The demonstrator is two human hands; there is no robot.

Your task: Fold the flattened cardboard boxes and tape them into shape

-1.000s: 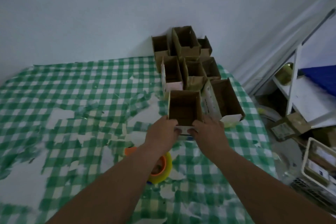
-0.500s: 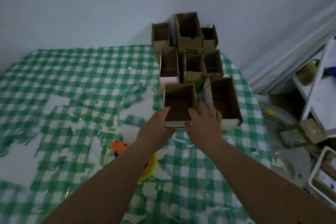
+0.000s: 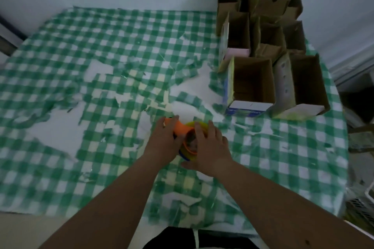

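- Both hands are on a tape dispenser [image 3: 187, 136] lying near the middle of the tabletop [image 3: 60, 50].
- The left hand [image 3: 165, 139] wraps its orange handle; the right hand [image 3: 210, 145] lies over the yellow roll, fingers spread.
- The tabletop wears a green-and-white checked cover, badly torn, with white patches showing through.
- A cluster of folded cardboard boxes [image 3: 263, 32] stands open-topped at the far right corner, against the wall.
- The nearest box [image 3: 251, 85] has a white and blue front face, touching a wider box [image 3: 303, 87] on its right.
- Both stand well apart from the hands.
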